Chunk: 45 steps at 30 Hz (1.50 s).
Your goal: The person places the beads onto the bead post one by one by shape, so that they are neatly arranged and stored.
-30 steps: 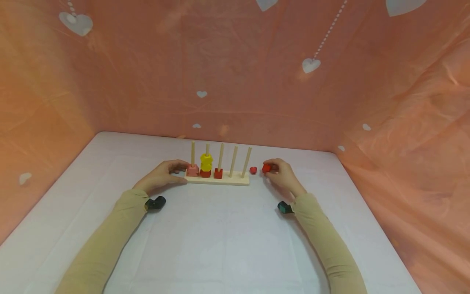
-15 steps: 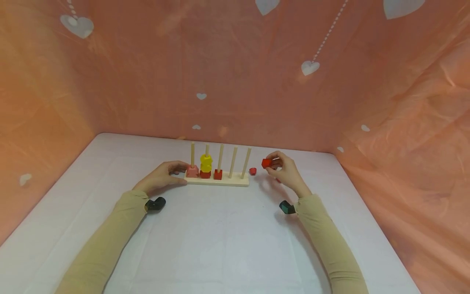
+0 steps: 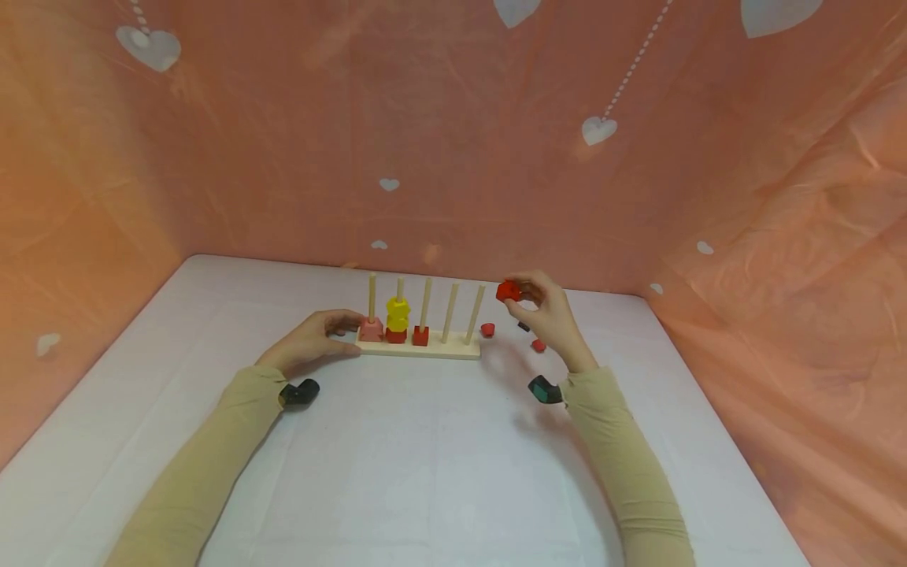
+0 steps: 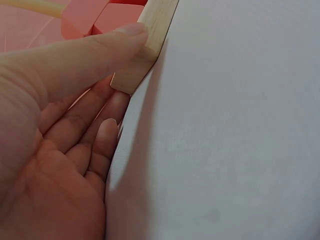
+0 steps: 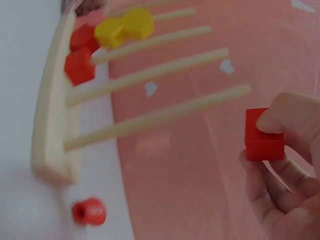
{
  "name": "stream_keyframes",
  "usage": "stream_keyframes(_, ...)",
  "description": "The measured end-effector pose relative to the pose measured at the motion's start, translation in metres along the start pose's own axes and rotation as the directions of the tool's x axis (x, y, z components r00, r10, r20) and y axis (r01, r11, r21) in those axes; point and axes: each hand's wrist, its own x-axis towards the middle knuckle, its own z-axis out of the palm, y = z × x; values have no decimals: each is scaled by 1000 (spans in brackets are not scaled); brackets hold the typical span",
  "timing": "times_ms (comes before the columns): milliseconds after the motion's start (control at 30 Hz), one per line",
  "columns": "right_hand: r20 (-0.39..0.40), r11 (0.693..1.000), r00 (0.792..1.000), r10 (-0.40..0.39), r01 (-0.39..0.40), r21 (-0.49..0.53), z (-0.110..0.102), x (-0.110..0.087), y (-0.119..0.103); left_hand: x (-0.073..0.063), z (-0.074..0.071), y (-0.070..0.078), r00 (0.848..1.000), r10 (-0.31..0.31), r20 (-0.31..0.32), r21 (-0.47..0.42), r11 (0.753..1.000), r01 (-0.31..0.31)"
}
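Observation:
A wooden peg rack (image 3: 425, 350) with several upright pegs stands on the table. My left hand (image 3: 312, 339) grips its left end, the thumb (image 4: 100, 55) along the front side and the fingers behind. A pink block (image 3: 372, 330) sits on the leftmost peg. The second peg carries yellow beads (image 3: 398, 315) over a red block, and the middle peg a red cube (image 3: 421, 337). The two right-hand pegs are bare. My right hand (image 3: 554, 316) pinches a red block (image 5: 264, 142) between thumb and fingers, raised beside the top of the rightmost peg, apart from it.
A small red bead (image 3: 488, 330) lies just off the rack's right end. Another red piece (image 3: 538, 345) and a small dark piece (image 3: 523, 325) lie under the right hand. A pinkish cloth with white hearts hangs behind the white table (image 3: 425, 472).
My right hand has lifted the red block off the table, up and slightly left, uncovering the red and dark pieces beneath. The left hand and the rack have stayed put.

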Motion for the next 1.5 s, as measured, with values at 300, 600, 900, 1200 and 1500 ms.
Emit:
stream_keyframes(300, -105, 988, 990, -94, 106, 114, 14, 13, -17, 0, 1, 0, 1000, 15, -6, 34, 999, -14)
stream_keyframes(600, -75, 966, 987, -146, 158, 205, 35, 23, -34, 0, 1, -1, 1000, 15, -16, 48, 999, -15)
stream_keyframes(900, -26, 964, 985, -171, 173, 204, 57, 27, -38, 0, 1, -1, 1000, 0, -10, 46, 999, 1)
stream_keyframes(1200, -57, 977, 980, -192, 196, 82, 70, 32, -43, 1, 0, -1, 1000, -13, -9, 22, 1000, 13)
stream_keyframes(1500, -81, 976, 974, -213, 209, -53, 76, 33, -50, 2, -1, -2, 1000, -1, -6, 23, 1000, 1)
